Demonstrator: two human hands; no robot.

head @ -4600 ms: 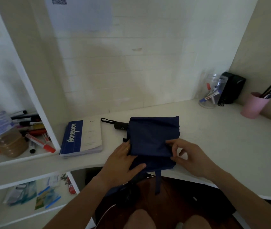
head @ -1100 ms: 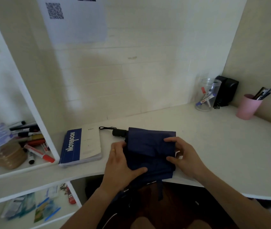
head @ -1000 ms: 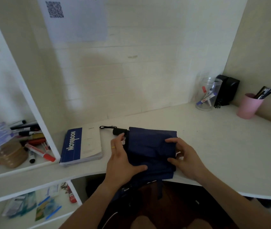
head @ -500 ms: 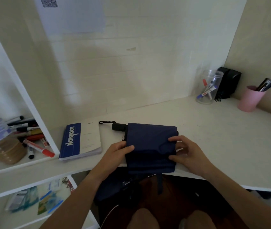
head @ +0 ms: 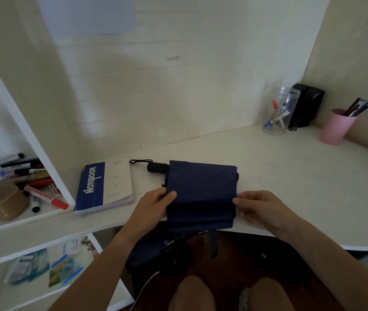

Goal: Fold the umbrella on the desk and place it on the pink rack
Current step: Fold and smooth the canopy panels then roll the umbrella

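Note:
A navy blue collapsed umbrella (head: pixel 201 187) lies on the white desk (head: pixel 290 176), its cloth folded into a flat rectangle. Its black handle (head: pixel 156 167) with a wrist loop sticks out to the left. My left hand (head: pixel 153 203) pinches the cloth's left edge. At the right edge my right hand (head: pixel 257 207) pinches the fold. More cloth and a strap hang over the desk's front edge. No pink rack is in view.
A blue and white notebook (head: pixel 104 187) lies left of the umbrella. Shelves on the left hold markers (head: pixel 41 194) and a bottle. At the back right stand a clear jar (head: pixel 279 113), a black box (head: pixel 306 104) and a pink cup (head: pixel 336 126) of pens.
My left hand slid off the top of the cloth to its left edge. My right hand moved to the right edge. The folded cloth now lies flatter and squarer.

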